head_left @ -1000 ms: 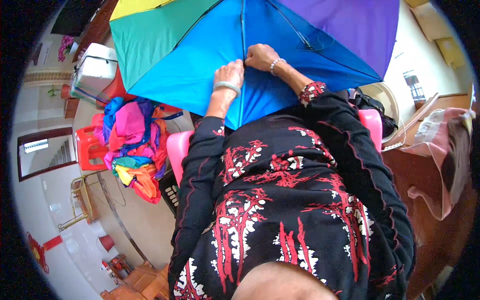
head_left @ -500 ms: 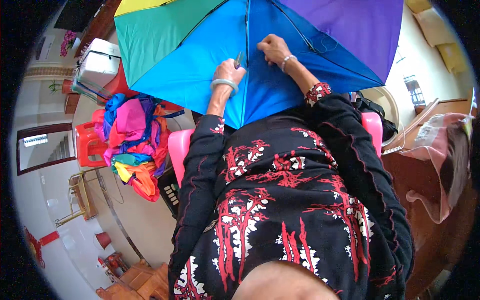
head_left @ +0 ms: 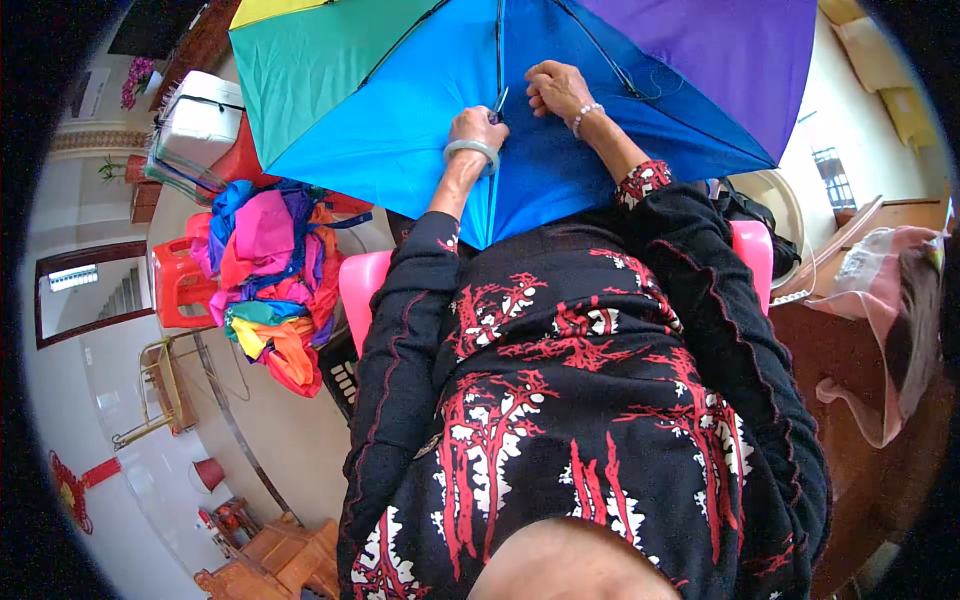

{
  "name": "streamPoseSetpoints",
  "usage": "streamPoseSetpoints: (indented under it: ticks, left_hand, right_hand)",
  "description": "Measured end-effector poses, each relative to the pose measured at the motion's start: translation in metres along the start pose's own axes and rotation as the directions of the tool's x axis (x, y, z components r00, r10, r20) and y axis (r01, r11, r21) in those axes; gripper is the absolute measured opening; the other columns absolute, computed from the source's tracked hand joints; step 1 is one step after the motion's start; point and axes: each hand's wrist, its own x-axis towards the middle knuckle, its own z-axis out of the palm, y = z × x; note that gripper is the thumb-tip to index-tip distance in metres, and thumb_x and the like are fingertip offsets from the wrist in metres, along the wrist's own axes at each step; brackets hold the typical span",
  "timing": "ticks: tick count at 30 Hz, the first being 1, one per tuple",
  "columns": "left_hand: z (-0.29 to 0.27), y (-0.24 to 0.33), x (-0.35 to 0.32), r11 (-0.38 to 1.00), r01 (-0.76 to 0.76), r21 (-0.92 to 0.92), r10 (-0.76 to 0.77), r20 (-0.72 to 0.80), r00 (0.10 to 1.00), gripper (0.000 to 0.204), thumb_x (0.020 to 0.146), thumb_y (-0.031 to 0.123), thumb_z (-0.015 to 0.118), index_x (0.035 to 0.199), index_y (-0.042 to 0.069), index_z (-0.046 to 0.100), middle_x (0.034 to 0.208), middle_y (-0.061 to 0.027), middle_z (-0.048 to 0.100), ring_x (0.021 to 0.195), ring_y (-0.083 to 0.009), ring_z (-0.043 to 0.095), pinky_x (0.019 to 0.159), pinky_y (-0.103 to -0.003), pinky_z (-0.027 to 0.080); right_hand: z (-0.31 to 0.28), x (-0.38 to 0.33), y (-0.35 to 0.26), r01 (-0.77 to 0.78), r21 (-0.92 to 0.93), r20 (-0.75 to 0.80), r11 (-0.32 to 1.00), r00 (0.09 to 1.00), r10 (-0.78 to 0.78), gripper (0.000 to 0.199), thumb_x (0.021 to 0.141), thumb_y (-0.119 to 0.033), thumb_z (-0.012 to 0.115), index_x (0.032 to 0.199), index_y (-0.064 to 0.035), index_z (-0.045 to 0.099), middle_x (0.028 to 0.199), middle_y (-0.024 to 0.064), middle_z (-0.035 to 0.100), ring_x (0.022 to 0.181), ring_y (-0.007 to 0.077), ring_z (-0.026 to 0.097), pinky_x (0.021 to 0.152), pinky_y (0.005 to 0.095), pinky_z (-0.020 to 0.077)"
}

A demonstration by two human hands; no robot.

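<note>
An opened umbrella [head_left: 390,130] with blue, green, yellow and purple panels lies spread in front of me, its inner side and dark ribs showing. My left hand [head_left: 478,130] is closed on small metal thread snips [head_left: 500,102], their pointed blades up against the middle rib [head_left: 499,60] of the blue panel. To its right, my right hand [head_left: 560,90] has its fingers pinched together over the blue cloth; what they hold, if anything, is too small to make out. A thin loose thread [head_left: 655,84] curls on the cloth near the right-hand rib [head_left: 600,50].
A heap of folded colourful umbrella cloth [head_left: 270,270] lies on a red stool [head_left: 180,285] at the left. A white box [head_left: 198,120] stands behind it. Pink chair arms [head_left: 365,290] flank me. A cloth [head_left: 880,320] hangs at the right beside a black bag [head_left: 755,225].
My left hand has moved up and right with the snips, bringing the blades to the middle rib. My right hand has shifted slightly right and up, fingers still pinched.
</note>
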Motion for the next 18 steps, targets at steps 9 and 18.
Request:
streamPoseSetpoints:
  ticks: [9, 18]
  left_hand:
    - [0.002, -0.013, 0.000, 0.938, 0.070, -0.339, -0.053, 0.060, 0.997, 0.022, 0.060, 0.022, 0.060, 0.075, 0.005, 0.062, 0.075, -0.0152, 0.061, 0.071, -0.0269, 0.060, 0.064, -0.034, 0.047]
    - [0.010, -0.013, 0.003, 0.982, 0.012, -0.187, -0.012, 0.001, 1.000, 0.025, 0.060, 0.026, 0.063, 0.076, 0.006, 0.063, 0.072, -0.0137, 0.061, 0.067, -0.0217, 0.059, 0.061, -0.032, 0.045]
  right_hand:
    - [0.001, -0.001, -0.002, -0.021, -0.028, 0.010, 0.999, 1.000, 0.021, 0.015, 0.081, -0.011, 0.048, 0.087, 0.0018, 0.054, 0.069, 0.0092, 0.056, 0.054, 0.0140, 0.054, 0.046, 0.0256, 0.0472]
    - [-0.028, 0.017, -0.072, 0.115, 0.231, 0.113, 0.966, 0.983, -0.144, 0.016, 0.080, -0.012, 0.052, 0.086, 0.0022, 0.054, 0.068, 0.0089, 0.056, 0.055, 0.0144, 0.055, 0.053, 0.0276, 0.0497]
